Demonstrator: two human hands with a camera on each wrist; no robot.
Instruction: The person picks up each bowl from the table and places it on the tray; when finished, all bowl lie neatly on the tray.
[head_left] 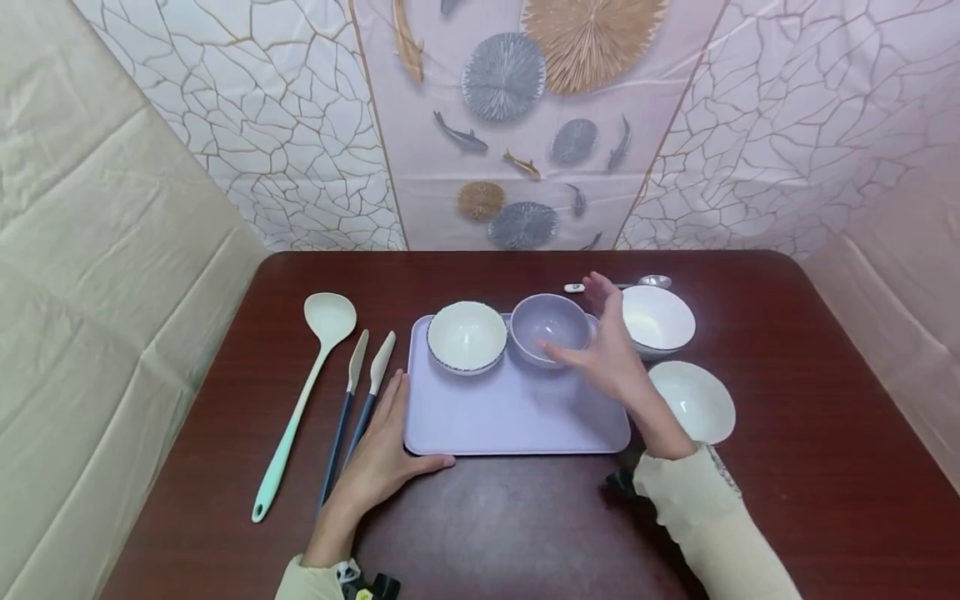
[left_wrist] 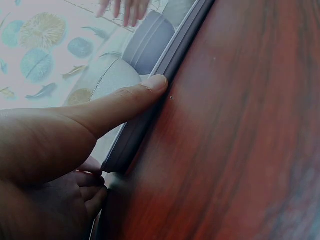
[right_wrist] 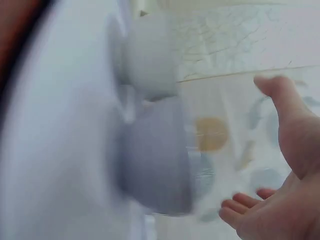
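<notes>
A lavender tray [head_left: 510,425] lies on the table, with a white bowl [head_left: 467,337] with a dark-speckled rim and a purple bowl [head_left: 550,327] side by side along its far edge. My left hand [head_left: 378,457] rests at the tray's near left corner. Its thumb [left_wrist: 132,102] lies against the near edge, and the fingers extend along the left side. Above the purple bowl's right side is my right hand [head_left: 611,354], thumb and fingers spread wide. The right wrist view, blurred, shows that hand [right_wrist: 280,165] apart from the purple bowl [right_wrist: 157,155], holding nothing.
Right of the tray stand a deep white bowl [head_left: 658,318] and a shallower white bowl [head_left: 693,402]. A spoon [head_left: 655,282] lies behind them. Left of the tray lie two blue-handled knives [head_left: 352,371] and a pale ladle [head_left: 328,321] with a mint handle.
</notes>
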